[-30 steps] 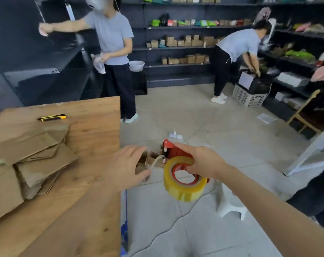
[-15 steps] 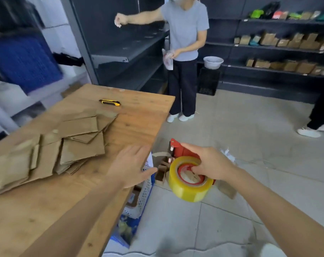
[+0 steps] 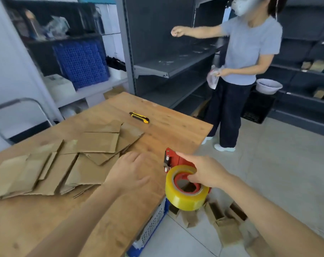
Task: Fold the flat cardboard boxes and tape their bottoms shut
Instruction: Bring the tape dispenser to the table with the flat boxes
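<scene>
A blue crate [image 3: 81, 62] sits on a pale shelf at 10 o'clock in the view. Below it, the wooden table [image 3: 37, 219] fills the left half. The flat cardboard boxes [image 3: 64, 164] lie on it in a loose, overlapping pile, spread from 9 o'clock toward the centre. A yellow and black utility knife [image 3: 139, 117] lies alone on the tabletop at 1 o'clock from the pile, apart from it.

The left hand [image 3: 128, 171] is palm down at the pile's 3 o'clock edge, fingers straight and slightly spread, holding nothing. Whether it rests on the cardboard or hovers just above it cannot be told.

Just beside it, at 3 o'clock, the right hand [image 3: 205, 170] grips the red tape dispenser [image 3: 178, 160] past the table's edge. Its fingers curl into the core of the yellowish tape roll [image 3: 185, 199].

Under the table edge, at 6 o'clock, stands a white basket [image 3: 153, 223]. Small folded boxes [image 3: 226, 225] stand on the tiled floor at 5 o'clock.

At 1 o'clock another person [image 3: 250, 52] in a grey T-shirt stands at dark shelving [image 3: 168, 65], one arm stretched over a shelf. A white bowl [image 3: 268, 86] sits at 3 o'clock from that person.
</scene>
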`<control>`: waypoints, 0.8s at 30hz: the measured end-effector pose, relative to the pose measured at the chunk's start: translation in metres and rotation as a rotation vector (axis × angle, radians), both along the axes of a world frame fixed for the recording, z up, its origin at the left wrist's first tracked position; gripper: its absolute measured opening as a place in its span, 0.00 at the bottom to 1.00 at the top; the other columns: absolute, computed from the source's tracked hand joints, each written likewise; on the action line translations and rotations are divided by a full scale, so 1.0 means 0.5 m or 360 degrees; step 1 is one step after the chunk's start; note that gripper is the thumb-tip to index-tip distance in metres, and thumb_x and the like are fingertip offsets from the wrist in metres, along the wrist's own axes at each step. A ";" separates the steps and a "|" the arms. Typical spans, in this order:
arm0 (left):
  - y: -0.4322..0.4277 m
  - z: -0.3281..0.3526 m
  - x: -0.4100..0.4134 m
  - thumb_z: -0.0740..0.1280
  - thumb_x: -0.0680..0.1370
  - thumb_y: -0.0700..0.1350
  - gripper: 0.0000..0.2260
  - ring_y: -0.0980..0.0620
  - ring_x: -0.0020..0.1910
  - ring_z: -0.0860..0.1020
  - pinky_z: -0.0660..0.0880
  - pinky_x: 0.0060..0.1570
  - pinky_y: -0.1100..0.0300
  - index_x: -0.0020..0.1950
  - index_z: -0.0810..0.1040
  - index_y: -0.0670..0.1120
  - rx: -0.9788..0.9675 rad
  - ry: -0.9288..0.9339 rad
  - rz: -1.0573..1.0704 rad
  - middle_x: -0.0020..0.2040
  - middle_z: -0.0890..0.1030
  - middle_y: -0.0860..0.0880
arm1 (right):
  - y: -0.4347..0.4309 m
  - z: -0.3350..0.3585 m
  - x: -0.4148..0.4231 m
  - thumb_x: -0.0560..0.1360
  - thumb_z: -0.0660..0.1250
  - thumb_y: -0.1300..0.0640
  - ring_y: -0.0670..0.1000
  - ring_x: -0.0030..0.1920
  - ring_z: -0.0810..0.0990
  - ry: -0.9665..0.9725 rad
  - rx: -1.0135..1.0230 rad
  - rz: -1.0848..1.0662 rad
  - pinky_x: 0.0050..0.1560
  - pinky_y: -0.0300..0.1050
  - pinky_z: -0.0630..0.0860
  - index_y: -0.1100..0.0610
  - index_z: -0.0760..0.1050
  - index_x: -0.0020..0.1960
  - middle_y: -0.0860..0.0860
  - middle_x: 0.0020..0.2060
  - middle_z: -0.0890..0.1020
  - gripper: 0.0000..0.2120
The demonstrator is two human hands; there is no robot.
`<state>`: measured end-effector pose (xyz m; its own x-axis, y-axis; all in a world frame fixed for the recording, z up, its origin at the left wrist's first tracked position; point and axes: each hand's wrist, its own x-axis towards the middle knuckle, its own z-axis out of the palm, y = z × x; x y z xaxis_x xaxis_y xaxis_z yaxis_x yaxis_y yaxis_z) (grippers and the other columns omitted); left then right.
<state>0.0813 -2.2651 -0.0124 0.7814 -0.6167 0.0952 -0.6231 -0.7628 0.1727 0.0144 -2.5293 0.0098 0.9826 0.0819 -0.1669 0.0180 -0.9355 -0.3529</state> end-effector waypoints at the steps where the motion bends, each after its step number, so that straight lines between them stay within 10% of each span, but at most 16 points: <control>1: -0.002 0.000 0.016 0.62 0.68 0.63 0.32 0.41 0.55 0.79 0.77 0.54 0.47 0.64 0.75 0.43 0.0012 -0.0028 0.0036 0.55 0.80 0.43 | -0.008 -0.001 0.027 0.73 0.70 0.52 0.49 0.41 0.78 0.0006 -0.0015 0.0041 0.37 0.45 0.75 0.33 0.50 0.76 0.46 0.52 0.80 0.40; 10: -0.029 -0.020 0.134 0.55 0.70 0.70 0.38 0.47 0.67 0.69 0.67 0.67 0.52 0.74 0.65 0.49 0.0028 -0.0045 0.0437 0.68 0.72 0.49 | -0.073 -0.035 0.269 0.75 0.69 0.52 0.51 0.56 0.78 0.0104 0.0039 0.0410 0.51 0.46 0.78 0.33 0.50 0.76 0.46 0.64 0.77 0.39; 24: -0.129 -0.047 0.290 0.49 0.68 0.72 0.42 0.48 0.70 0.66 0.62 0.67 0.56 0.75 0.63 0.50 0.0064 0.0177 0.1052 0.69 0.70 0.50 | -0.129 -0.107 0.640 0.74 0.67 0.52 0.50 0.42 0.79 0.0137 -0.0048 0.0873 0.41 0.48 0.79 0.31 0.47 0.75 0.46 0.49 0.81 0.40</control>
